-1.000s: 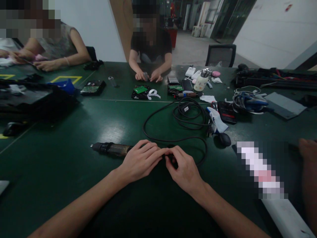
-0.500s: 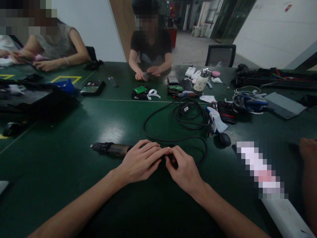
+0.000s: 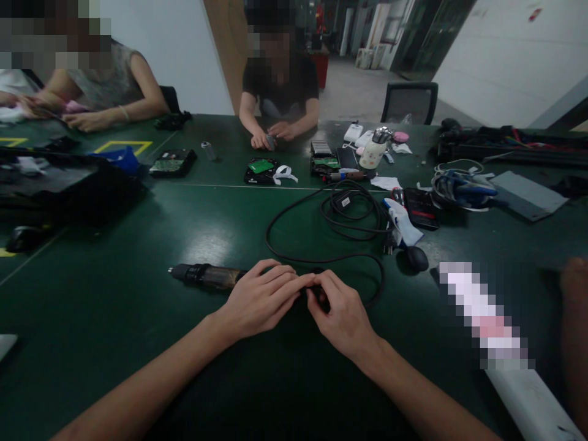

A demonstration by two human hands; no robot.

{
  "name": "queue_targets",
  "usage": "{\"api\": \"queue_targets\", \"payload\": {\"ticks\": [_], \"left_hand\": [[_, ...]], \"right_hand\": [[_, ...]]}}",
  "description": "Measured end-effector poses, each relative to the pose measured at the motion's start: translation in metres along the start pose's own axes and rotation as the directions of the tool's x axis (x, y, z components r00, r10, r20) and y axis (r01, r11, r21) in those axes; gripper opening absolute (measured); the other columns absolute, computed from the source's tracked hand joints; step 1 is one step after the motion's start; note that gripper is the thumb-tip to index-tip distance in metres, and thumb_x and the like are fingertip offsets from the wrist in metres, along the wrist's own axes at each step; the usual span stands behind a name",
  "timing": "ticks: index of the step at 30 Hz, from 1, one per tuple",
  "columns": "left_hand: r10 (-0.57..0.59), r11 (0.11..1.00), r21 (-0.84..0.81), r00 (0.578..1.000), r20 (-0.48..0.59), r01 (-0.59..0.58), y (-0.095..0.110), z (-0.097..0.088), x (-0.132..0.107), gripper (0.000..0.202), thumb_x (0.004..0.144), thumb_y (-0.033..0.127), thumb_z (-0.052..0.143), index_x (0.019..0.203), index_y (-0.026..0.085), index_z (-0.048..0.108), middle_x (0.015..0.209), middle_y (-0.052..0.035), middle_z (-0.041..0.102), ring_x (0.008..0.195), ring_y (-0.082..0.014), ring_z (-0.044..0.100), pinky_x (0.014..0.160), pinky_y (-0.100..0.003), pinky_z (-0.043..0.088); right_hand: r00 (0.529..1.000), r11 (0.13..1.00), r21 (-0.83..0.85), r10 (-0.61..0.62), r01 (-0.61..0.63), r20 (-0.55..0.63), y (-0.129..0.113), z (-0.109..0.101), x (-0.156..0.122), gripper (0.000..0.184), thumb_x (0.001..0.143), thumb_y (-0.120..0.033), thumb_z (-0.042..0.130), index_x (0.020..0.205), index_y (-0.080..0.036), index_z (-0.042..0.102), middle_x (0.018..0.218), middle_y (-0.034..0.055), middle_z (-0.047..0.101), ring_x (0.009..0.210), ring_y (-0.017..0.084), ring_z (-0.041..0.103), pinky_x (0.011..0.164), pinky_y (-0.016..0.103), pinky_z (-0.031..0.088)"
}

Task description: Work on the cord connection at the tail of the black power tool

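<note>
A black electric screwdriver (image 3: 209,276) lies sideways on the green table, its bit end pointing left. My left hand (image 3: 264,298) is laid over its rear half, fingers bent over the body and hiding it. Close against those fingertips, my right hand (image 3: 342,309) is closed in a pinch at the tool's rear end. A black cable (image 3: 382,275) curves round and runs in behind my right hand. What exactly sits between the right fingertips is mostly hidden, but the cable leads there.
Coiled cable with an adapter (image 3: 342,201), a computer mouse (image 3: 416,258) and a white-blue packet (image 3: 404,223) lie ahead right. Opened drives (image 3: 261,170) sit farther back, near a co-worker's hands (image 3: 271,136). A long white object (image 3: 528,392) lies at right; dark equipment (image 3: 68,184) stands left.
My hands stay almost in the same place on the screwdriver. Across the table, the co-worker's hands have come closer together around a small grey object.
</note>
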State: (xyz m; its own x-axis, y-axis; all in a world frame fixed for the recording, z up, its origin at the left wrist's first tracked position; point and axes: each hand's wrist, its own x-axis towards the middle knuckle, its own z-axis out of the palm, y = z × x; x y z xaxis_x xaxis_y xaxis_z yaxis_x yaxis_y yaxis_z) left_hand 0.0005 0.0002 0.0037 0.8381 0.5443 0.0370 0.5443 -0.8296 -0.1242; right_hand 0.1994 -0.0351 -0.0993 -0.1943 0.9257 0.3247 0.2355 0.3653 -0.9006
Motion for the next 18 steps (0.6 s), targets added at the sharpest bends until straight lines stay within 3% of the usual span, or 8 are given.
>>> {"api": "queue_targets", "payload": {"ticks": [3, 7, 12, 18], "left_hand": [[-0.020, 0.999, 0.028, 1.000, -0.010, 0.020, 0.0005, 0.0000, 0.0001, 0.051, 0.104, 0.024, 0.056, 0.154, 0.022, 0.046, 0.116, -0.0051, 0.075, 0.110, -0.0210, 0.068, 0.103, -0.041, 0.046], [-0.012, 1.000, -0.013, 1.000, 0.015, 0.012, 0.0011, -0.0010, 0.0004, 0.053, 0.103, 0.023, 0.054, 0.155, 0.022, 0.045, 0.126, -0.0069, 0.072, 0.118, -0.0214, 0.066, 0.107, -0.042, 0.045], [-0.010, 0.999, 0.036, 1.000, -0.009, 0.010, 0.0002, 0.0010, -0.0005, 0.056, 0.103, 0.023, 0.055, 0.158, 0.022, 0.041, 0.115, -0.0054, 0.075, 0.107, -0.0212, 0.069, 0.102, -0.041, 0.048], [-0.001, 0.998, -0.055, 1.000, 0.006, 0.001, -0.0006, -0.0001, -0.0019, 0.059, 0.102, 0.019, 0.053, 0.159, 0.022, 0.039, 0.129, -0.0074, 0.071, 0.119, -0.0213, 0.066, 0.109, -0.043, 0.044]], "right_hand": [[1.000, 1.000, 0.000, 0.008, -0.008, 0.009, -0.0005, -0.0003, 0.0000, 0.013, 0.101, -0.016, 0.055, 0.110, -0.023, 0.060, 0.105, 0.0057, 0.067, 0.089, 0.020, 0.067, 0.071, 0.032, 0.055], [1.000, 1.000, -0.006, 0.009, -0.009, 0.006, 0.0003, 0.0010, -0.0003, 0.010, 0.101, -0.016, 0.055, 0.108, -0.022, 0.059, 0.107, 0.0059, 0.067, 0.088, 0.020, 0.067, 0.072, 0.032, 0.055], [1.000, 1.000, -0.003, -0.002, 0.002, -0.007, 0.0015, 0.0021, -0.0004, 0.012, 0.101, -0.015, 0.054, 0.109, -0.023, 0.059, 0.106, 0.0055, 0.067, 0.087, 0.020, 0.067, 0.073, 0.032, 0.055], [1.000, 1.000, 0.003, -0.007, 0.007, -0.012, 0.0007, 0.0009, -0.0003, 0.010, 0.102, -0.016, 0.055, 0.107, -0.023, 0.059, 0.105, 0.0057, 0.067, 0.089, 0.020, 0.067, 0.073, 0.033, 0.055]]}}
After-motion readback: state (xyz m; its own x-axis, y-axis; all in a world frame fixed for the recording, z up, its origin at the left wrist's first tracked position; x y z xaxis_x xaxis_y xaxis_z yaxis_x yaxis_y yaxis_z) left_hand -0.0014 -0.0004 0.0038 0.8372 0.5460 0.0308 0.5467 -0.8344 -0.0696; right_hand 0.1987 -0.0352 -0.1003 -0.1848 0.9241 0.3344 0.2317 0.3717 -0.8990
